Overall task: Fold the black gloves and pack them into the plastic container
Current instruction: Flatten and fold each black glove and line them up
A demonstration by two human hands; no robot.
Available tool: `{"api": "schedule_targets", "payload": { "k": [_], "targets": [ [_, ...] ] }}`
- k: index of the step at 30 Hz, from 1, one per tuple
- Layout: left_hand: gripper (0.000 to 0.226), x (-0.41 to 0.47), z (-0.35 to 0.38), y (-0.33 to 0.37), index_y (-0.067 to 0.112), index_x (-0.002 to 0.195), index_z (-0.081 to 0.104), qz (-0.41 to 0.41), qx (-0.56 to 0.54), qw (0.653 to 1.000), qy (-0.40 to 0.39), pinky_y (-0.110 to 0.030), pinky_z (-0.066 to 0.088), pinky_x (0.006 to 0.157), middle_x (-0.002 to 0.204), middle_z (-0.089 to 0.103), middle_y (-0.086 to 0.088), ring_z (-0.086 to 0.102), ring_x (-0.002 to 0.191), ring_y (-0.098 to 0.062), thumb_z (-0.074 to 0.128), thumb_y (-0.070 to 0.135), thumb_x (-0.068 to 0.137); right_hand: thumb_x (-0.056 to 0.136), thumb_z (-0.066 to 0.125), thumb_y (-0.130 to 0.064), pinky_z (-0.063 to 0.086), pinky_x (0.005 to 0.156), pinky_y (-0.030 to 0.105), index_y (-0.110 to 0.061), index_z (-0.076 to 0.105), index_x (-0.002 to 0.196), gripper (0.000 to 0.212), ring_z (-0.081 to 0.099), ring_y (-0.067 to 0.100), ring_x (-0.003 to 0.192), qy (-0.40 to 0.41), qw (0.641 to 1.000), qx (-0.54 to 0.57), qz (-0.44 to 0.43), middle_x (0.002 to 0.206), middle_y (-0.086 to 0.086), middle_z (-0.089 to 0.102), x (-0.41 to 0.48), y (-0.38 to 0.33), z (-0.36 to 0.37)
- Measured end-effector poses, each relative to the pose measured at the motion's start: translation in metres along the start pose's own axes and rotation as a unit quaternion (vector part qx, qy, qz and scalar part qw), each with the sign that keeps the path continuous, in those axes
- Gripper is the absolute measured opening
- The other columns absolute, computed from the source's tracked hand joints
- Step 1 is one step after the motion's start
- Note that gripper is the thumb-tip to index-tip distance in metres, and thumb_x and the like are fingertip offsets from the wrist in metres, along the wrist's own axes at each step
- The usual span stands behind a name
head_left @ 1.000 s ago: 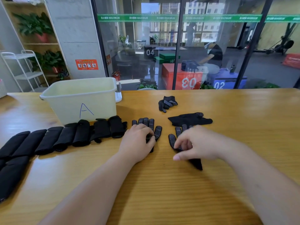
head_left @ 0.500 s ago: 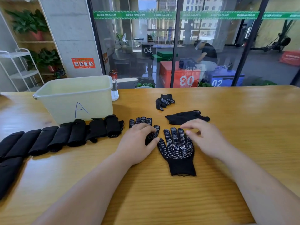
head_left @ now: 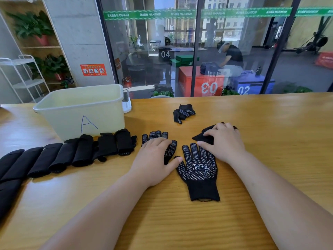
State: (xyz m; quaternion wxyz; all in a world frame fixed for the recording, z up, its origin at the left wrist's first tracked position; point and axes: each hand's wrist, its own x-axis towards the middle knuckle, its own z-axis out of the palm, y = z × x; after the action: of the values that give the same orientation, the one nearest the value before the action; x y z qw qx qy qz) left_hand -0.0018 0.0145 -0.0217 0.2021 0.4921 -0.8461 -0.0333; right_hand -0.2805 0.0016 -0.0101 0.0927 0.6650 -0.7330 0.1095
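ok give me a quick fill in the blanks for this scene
The plastic container bears a handwritten letter ___.
The logo glove lies flat, fingers pointing ___ the person.
The crumpled glove is touched by ___ hand.
The folded gloves lie in a row on the person's ___.
Missing: A; away from; neither; left.

wooden table [head_left: 270, 123], glass wall [head_left: 234, 42], white shelf [head_left: 23, 73]

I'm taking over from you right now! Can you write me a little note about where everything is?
Left hand rests flat on a dotted glove; right hand rests on a second glove.
A logo glove lies flat between them; a crumpled glove lies farther back.
Done: folded gloves lined up before the plastic container.
Left: fold these four, pack all.
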Motion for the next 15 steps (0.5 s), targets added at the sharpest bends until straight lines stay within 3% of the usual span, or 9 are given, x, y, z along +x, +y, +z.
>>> {"api": "schedule_targets", "payload": {
  "k": [5, 8, 10, 13, 15],
  "targets": [
    [0.087, 0.002, -0.001, -0.001, 0.025, 0.163, 0.04, -0.031, -0.01, 0.999, -0.004, -0.04, 0.03, 0.128, 0.164, 0.043, 0.005, 0.033, 0.155, -0.016, 0.04, 0.082, 0.097, 0.098, 0.065, -0.05, 0.054, 0.088, 0.043, -0.044, 0.08, 0.104, 0.018, 0.059, 0.027, 0.108, 0.009, 0.998, 0.037, 0.047, 0.1, -0.01, 0.072, 0.02, -0.006, -0.007],
    [0.085, 0.003, 0.0, -0.003, 0.027, 0.161, 0.042, -0.03, -0.013, 0.999, -0.006, -0.04, 0.031, 0.127, 0.163, 0.043, 0.007, 0.033, 0.154, -0.014, 0.038, 0.083, 0.097, 0.098, 0.068, -0.046, 0.058, 0.082, 0.037, -0.04, 0.08, 0.097, 0.014, 0.067, 0.024, 0.094, 0.002, 0.973, 0.206, 0.101, 0.091, -0.013, 0.075, 0.036, -0.01, -0.018],
    [0.085, 0.003, 0.0, -0.004, 0.027, 0.16, 0.044, -0.029, -0.013, 0.999, -0.008, -0.04, 0.032, 0.127, 0.161, 0.044, 0.008, 0.033, 0.153, -0.014, 0.037, 0.083, 0.097, 0.098, 0.071, -0.04, 0.06, 0.083, 0.038, -0.03, 0.081, 0.106, 0.016, 0.072, 0.02, 0.09, 0.061, 0.898, 0.412, 0.145, 0.09, -0.013, 0.076, 0.045, -0.012, -0.031],
    [0.084, 0.003, 0.001, -0.006, 0.027, 0.159, 0.047, -0.025, -0.013, 1.0, -0.007, -0.041, 0.034, 0.125, 0.159, 0.046, 0.009, 0.035, 0.151, -0.013, 0.037, 0.083, 0.097, 0.103, 0.071, -0.029, 0.063, 0.085, 0.036, -0.019, 0.073, 0.123, 0.023, 0.075, 0.018, 0.093, 0.157, 0.688, 0.675, 0.215, 0.107, -0.001, 0.077, 0.05, -0.007, -0.056],
    [0.083, 0.003, 0.001, -0.006, 0.028, 0.158, 0.047, -0.023, -0.011, 1.0, -0.009, -0.041, 0.035, 0.125, 0.159, 0.046, 0.01, 0.035, 0.151, -0.013, 0.037, 0.083, 0.097, 0.105, 0.068, -0.023, 0.065, 0.086, 0.036, -0.016, 0.067, 0.119, 0.016, 0.077, 0.023, 0.094, 0.163, 0.578, 0.758, 0.255, 0.107, 0.008, 0.076, 0.048, 0.0, -0.065]
  ]
}}
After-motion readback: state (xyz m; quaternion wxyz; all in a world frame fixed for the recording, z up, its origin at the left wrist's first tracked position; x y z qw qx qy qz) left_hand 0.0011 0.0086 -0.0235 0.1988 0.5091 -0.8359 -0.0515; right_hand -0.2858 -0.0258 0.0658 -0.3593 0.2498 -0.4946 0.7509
